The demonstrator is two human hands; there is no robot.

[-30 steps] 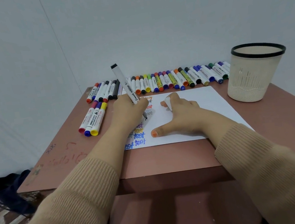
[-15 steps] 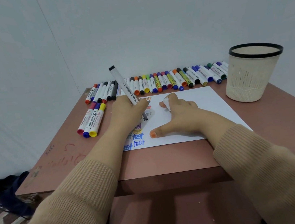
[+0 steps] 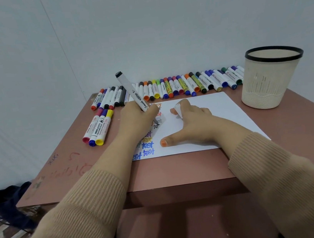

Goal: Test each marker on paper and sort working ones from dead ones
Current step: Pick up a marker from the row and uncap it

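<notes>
In the left hand (image 3: 138,119), gripped by curled fingers: a black-ended marker (image 3: 131,93), tip down on the white paper (image 3: 211,111) beside a column of coloured "test" words. Under the right hand (image 3: 195,125), pressed flat to pin the sheet, with the white cap (image 3: 178,110) pinched between fingers. Could smear the lower words by dragging the left wrist across them. Might misread a faint stroke among crowded marks. Could lose the cap if those fingers loosen, probably towards the marker row (image 3: 178,87) or the ribbed bin (image 3: 271,80).
</notes>
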